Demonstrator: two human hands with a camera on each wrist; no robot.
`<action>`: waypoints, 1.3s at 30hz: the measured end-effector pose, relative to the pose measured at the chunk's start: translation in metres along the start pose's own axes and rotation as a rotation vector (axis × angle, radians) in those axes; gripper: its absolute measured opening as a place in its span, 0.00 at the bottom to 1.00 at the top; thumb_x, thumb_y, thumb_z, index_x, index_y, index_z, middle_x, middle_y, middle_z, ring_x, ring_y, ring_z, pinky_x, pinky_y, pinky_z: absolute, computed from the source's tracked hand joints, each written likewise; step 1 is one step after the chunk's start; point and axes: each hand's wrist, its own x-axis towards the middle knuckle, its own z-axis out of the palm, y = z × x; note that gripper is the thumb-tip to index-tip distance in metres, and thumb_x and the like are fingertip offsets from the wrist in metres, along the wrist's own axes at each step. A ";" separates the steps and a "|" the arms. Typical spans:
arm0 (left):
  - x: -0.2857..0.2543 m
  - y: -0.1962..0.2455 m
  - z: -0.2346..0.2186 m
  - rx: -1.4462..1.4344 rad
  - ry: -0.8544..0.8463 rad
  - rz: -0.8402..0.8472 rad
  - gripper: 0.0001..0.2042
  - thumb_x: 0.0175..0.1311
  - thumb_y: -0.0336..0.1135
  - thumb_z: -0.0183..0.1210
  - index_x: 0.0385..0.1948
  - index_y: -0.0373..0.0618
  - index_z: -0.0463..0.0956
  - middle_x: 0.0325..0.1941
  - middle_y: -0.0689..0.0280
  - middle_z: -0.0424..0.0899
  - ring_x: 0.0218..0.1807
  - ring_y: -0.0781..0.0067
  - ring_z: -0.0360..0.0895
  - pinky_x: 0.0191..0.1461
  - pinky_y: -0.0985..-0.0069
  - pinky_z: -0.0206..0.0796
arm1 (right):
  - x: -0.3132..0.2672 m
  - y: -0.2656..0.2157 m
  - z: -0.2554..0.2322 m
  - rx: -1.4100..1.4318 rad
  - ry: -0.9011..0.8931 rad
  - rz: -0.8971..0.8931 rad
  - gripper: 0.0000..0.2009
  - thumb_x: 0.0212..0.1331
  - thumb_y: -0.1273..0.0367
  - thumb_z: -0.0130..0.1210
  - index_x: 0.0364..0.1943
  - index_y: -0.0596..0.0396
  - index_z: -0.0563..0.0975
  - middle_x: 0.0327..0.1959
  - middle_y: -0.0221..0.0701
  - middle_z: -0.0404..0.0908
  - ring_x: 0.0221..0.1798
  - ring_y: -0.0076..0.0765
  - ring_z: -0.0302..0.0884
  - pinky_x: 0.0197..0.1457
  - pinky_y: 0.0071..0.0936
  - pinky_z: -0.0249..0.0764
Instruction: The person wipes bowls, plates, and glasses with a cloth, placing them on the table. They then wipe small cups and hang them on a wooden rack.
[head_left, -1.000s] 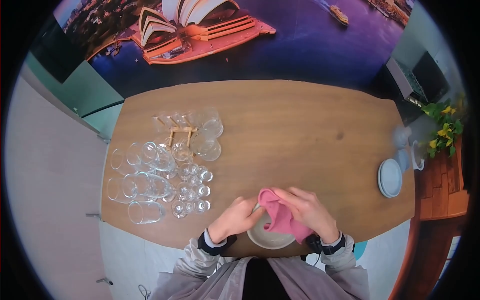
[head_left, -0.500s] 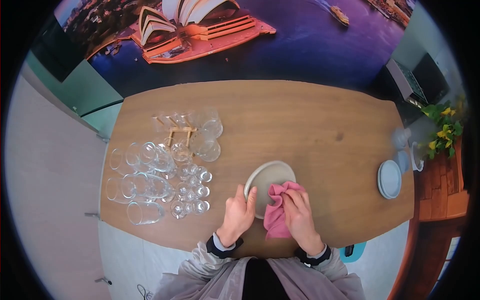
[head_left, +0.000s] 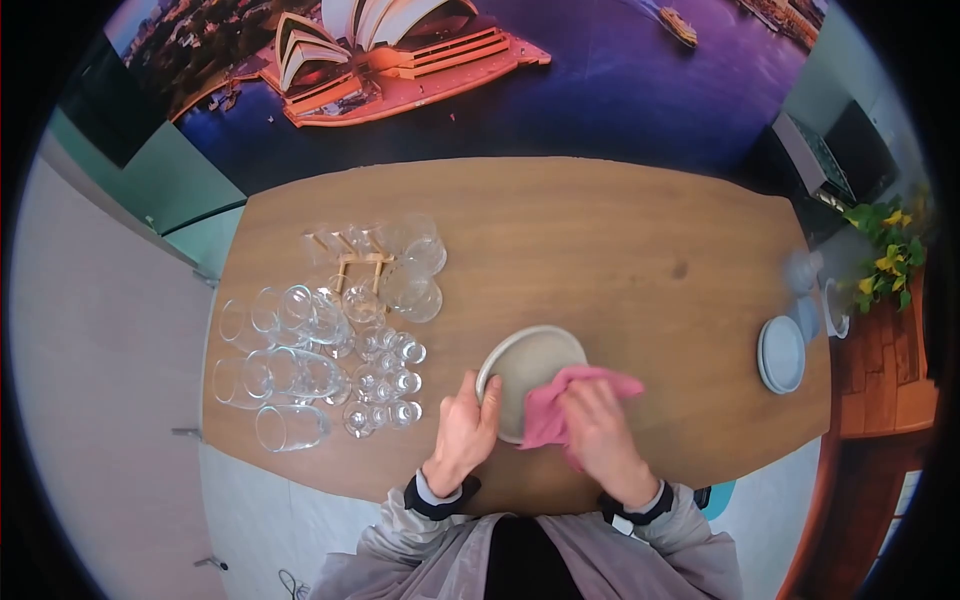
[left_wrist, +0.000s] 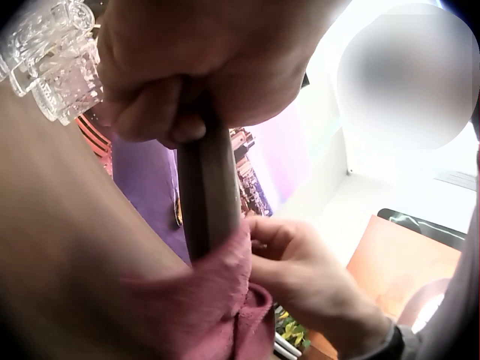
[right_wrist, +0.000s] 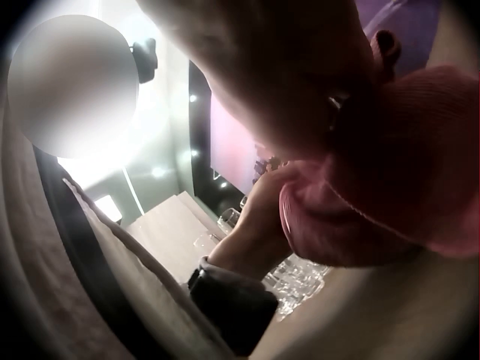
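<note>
A round off-white plate (head_left: 520, 362) is tilted above the near part of the wooden table, held at its left rim by the left hand (head_left: 466, 430). In the left wrist view the fingers of the left hand (left_wrist: 195, 67) curl round the rim of the plate (left_wrist: 210, 187), seen edge-on. The right hand (head_left: 602, 440) grips a pink cloth (head_left: 548, 408) against the plate's right side. The cloth (left_wrist: 217, 300) wraps over the rim there, beside the right hand (left_wrist: 307, 277). In the right wrist view the cloth (right_wrist: 352, 225) hides most of the plate.
Several clear glasses (head_left: 292, 427) stand in rows on the table's left side, with a small wooden rack (head_left: 366, 259) behind them. Stacked pale plates (head_left: 781, 354) and other dishes sit at the right edge. A plant with yellow flowers (head_left: 888, 258) is beyond the right edge.
From low near the table's front edge, the plate has come up and forward, showing its face. Over the last half second it has shifted slightly left, and the cloth's free end now spreads right.
</note>
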 end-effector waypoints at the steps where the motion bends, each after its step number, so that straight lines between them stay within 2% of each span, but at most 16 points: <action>1: -0.001 0.002 -0.002 0.045 0.000 -0.005 0.14 0.77 0.40 0.54 0.35 0.36 0.73 0.18 0.52 0.78 0.18 0.57 0.77 0.24 0.61 0.66 | 0.001 0.008 -0.002 -0.002 0.000 -0.001 0.11 0.50 0.82 0.59 0.40 0.66 0.80 0.44 0.42 0.78 0.48 0.51 0.75 0.52 0.40 0.75; 5: -0.004 0.006 -0.016 0.079 0.044 -0.036 0.15 0.77 0.42 0.52 0.39 0.36 0.73 0.18 0.46 0.78 0.22 0.42 0.80 0.24 0.56 0.66 | 0.000 0.040 0.004 -0.068 0.221 0.134 0.12 0.52 0.82 0.57 0.43 0.65 0.80 0.44 0.41 0.79 0.47 0.52 0.75 0.51 0.41 0.75; 8: -0.005 0.009 -0.023 -0.081 0.207 0.023 0.16 0.78 0.43 0.52 0.39 0.36 0.73 0.17 0.54 0.77 0.19 0.64 0.76 0.25 0.65 0.65 | -0.014 0.037 0.020 0.181 0.143 0.238 0.08 0.61 0.77 0.60 0.44 0.62 0.81 0.43 0.43 0.81 0.44 0.50 0.80 0.48 0.39 0.78; 9: -0.004 0.008 -0.022 -0.079 0.207 0.022 0.16 0.78 0.43 0.52 0.39 0.36 0.73 0.17 0.54 0.77 0.19 0.64 0.76 0.25 0.65 0.65 | -0.015 0.026 0.019 0.183 0.142 0.239 0.08 0.61 0.77 0.60 0.44 0.62 0.81 0.43 0.43 0.81 0.44 0.50 0.80 0.48 0.39 0.78; 11: 0.001 0.004 -0.022 -0.164 0.215 0.042 0.16 0.78 0.43 0.52 0.40 0.35 0.74 0.19 0.55 0.78 0.21 0.68 0.77 0.27 0.65 0.66 | -0.015 0.003 0.013 0.632 -0.039 0.373 0.07 0.64 0.75 0.58 0.44 0.62 0.81 0.45 0.43 0.82 0.43 0.46 0.82 0.46 0.36 0.79; 13: -0.002 0.003 -0.019 -0.146 0.202 0.048 0.16 0.78 0.42 0.52 0.40 0.35 0.74 0.20 0.55 0.79 0.22 0.68 0.76 0.27 0.66 0.66 | -0.020 0.009 0.012 0.493 0.071 0.385 0.10 0.67 0.74 0.58 0.49 0.61 0.79 0.39 0.41 0.84 0.38 0.39 0.84 0.41 0.31 0.79; 15: -0.006 0.003 -0.010 -0.145 0.168 0.061 0.16 0.78 0.42 0.52 0.40 0.34 0.75 0.20 0.55 0.79 0.22 0.69 0.76 0.28 0.66 0.66 | -0.024 0.014 0.001 0.815 0.218 0.617 0.14 0.68 0.71 0.59 0.54 0.62 0.76 0.31 0.38 0.84 0.31 0.32 0.83 0.36 0.28 0.78; 20: -0.015 0.009 0.014 -0.247 -0.020 -0.028 0.16 0.78 0.41 0.52 0.40 0.33 0.75 0.21 0.56 0.79 0.22 0.68 0.77 0.28 0.67 0.66 | -0.034 0.002 -0.023 0.492 0.182 0.601 0.16 0.69 0.69 0.60 0.56 0.63 0.74 0.26 0.37 0.83 0.24 0.27 0.79 0.30 0.26 0.74; 24: -0.021 0.020 0.028 -0.223 -0.087 0.067 0.16 0.78 0.41 0.51 0.44 0.33 0.76 0.20 0.57 0.79 0.22 0.68 0.78 0.27 0.68 0.67 | -0.053 0.009 -0.026 0.458 0.207 0.689 0.15 0.70 0.67 0.59 0.54 0.62 0.75 0.23 0.36 0.80 0.22 0.24 0.76 0.27 0.25 0.70; 26: -0.022 0.029 0.030 -0.441 -0.304 -0.040 0.16 0.78 0.42 0.50 0.48 0.34 0.76 0.20 0.59 0.79 0.20 0.68 0.79 0.27 0.68 0.69 | -0.063 0.021 -0.031 0.414 0.237 0.742 0.16 0.70 0.66 0.59 0.54 0.63 0.76 0.22 0.34 0.79 0.22 0.21 0.74 0.26 0.23 0.69; 28: -0.018 0.029 0.028 -0.348 -0.391 -0.006 0.16 0.78 0.42 0.51 0.50 0.35 0.75 0.20 0.57 0.80 0.20 0.63 0.80 0.27 0.65 0.71 | -0.078 0.045 -0.037 0.471 0.350 0.845 0.16 0.72 0.66 0.57 0.56 0.63 0.76 0.23 0.26 0.79 0.24 0.14 0.70 0.26 0.20 0.67; 31: -0.012 0.012 0.029 -0.083 -0.500 0.092 0.17 0.76 0.43 0.52 0.53 0.39 0.75 0.22 0.53 0.82 0.22 0.53 0.82 0.29 0.60 0.73 | -0.097 0.095 -0.064 0.449 0.633 0.781 0.17 0.74 0.66 0.53 0.60 0.62 0.75 0.28 0.18 0.78 0.27 0.10 0.67 0.24 0.17 0.61; 32: -0.012 0.004 0.031 0.089 -0.528 0.150 0.17 0.75 0.44 0.53 0.54 0.41 0.74 0.23 0.51 0.83 0.24 0.47 0.83 0.30 0.56 0.74 | -0.113 0.131 -0.071 0.323 0.732 0.668 0.18 0.74 0.66 0.53 0.61 0.62 0.74 0.30 0.20 0.79 0.26 0.11 0.67 0.23 0.16 0.60; 35: -0.014 -0.007 0.031 0.387 -0.588 0.288 0.17 0.74 0.43 0.55 0.55 0.40 0.75 0.22 0.55 0.84 0.28 0.55 0.86 0.35 0.61 0.77 | -0.157 0.207 -0.130 0.277 0.780 0.900 0.18 0.75 0.65 0.52 0.60 0.64 0.73 0.32 0.26 0.82 0.25 0.14 0.71 0.24 0.17 0.64; 37: -0.016 -0.019 0.038 0.376 -0.583 0.314 0.17 0.73 0.42 0.56 0.55 0.40 0.75 0.23 0.55 0.85 0.29 0.52 0.86 0.36 0.59 0.77 | -0.186 0.254 -0.161 0.184 0.772 0.960 0.18 0.75 0.64 0.52 0.59 0.64 0.73 0.32 0.28 0.82 0.25 0.15 0.73 0.26 0.17 0.67; 39: -0.016 -0.022 0.040 0.367 -0.579 0.340 0.17 0.73 0.42 0.57 0.54 0.40 0.75 0.23 0.55 0.85 0.29 0.50 0.85 0.37 0.58 0.77 | -0.216 0.307 -0.173 0.086 0.893 0.922 0.18 0.75 0.63 0.51 0.57 0.65 0.74 0.24 0.25 0.79 0.16 0.15 0.66 0.17 0.18 0.57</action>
